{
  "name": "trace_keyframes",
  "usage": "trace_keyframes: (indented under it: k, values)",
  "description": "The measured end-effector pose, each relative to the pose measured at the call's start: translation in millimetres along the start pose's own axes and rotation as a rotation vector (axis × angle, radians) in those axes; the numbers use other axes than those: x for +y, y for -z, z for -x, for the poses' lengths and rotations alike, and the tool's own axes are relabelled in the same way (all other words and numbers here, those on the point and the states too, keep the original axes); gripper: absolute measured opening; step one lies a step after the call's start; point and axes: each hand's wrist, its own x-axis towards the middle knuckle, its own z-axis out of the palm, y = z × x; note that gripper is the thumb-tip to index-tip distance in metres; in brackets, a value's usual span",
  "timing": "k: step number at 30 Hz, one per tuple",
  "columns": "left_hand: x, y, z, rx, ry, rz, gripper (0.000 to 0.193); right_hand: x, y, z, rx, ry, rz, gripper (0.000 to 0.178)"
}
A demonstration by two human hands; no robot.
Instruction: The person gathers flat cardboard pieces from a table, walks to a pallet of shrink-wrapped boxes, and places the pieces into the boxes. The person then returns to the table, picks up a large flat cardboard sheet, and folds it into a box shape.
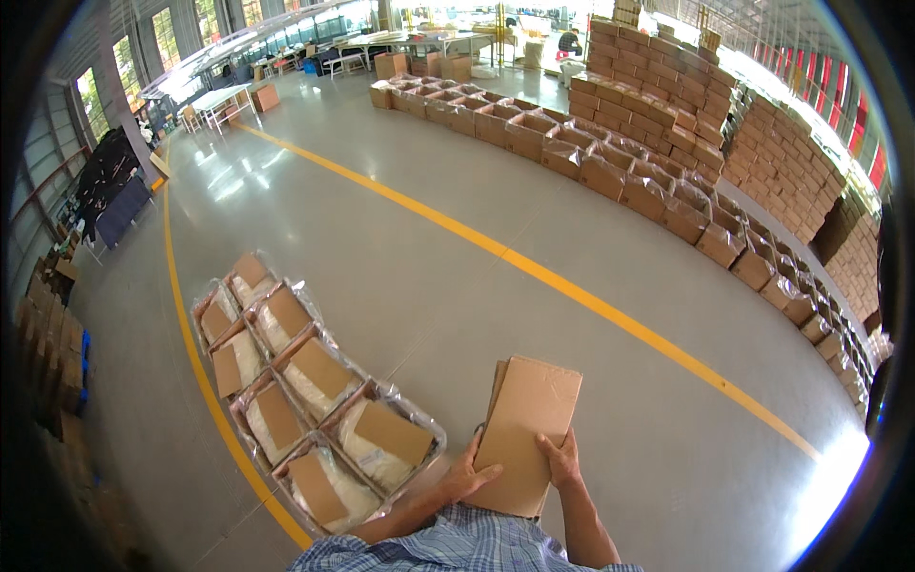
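Note:
I hold a stack of flat brown cardboard sheets (522, 426) in front of my chest with both hands. My left hand (464, 474) grips its lower left edge and my right hand (560, 458) grips its lower right edge. To the left on the floor stand two rows of open cartons (305, 391) lined with clear plastic bags of white goods. Each of these cartons has a cardboard sheet (393, 432) lying on top. The nearest carton is just left of my left hand.
A yellow floor line (572, 286) runs diagonally across the grey concrete, and another one (205, 381) curves past the cartons. A long row of open brown boxes (610, 172) and tall box stacks (782, 162) line the right side. Tables and a person stand far back.

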Motion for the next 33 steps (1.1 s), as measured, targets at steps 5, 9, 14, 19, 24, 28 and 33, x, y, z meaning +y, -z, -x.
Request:
trace_keyframes:
  k: [5,9,14,19,24,28,33]
  values:
    - [3,-5,-120,0.009,-0.092,0.073,0.093,-51,11,-110,0.072,0.100,0.303,0.066]
    - [51,19,-238,-0.040,-0.264,0.109,0.090,-103,13,-209,-0.083,0.161,-0.271,0.057]
    - [114,62,-356,-0.299,-0.158,0.161,0.092,-122,20,-312,0.046,0.121,-0.489,0.052]
    - [104,85,-448,-0.238,-0.196,0.133,0.093,-121,29,-405,0.040,0.137,-0.602,0.052]
    - [79,90,-532,-0.049,-0.103,0.120,0.087,-121,24,-540,0.025,0.004,-0.563,0.050]
    - [117,153,-623,0.145,-0.017,-0.086,0.085,-177,-28,-658,-0.165,-0.049,-0.570,0.054]
    - [127,238,-696,0.441,-0.015,0.170,0.082,-257,-136,-790,-0.391,-0.056,-0.424,0.054]
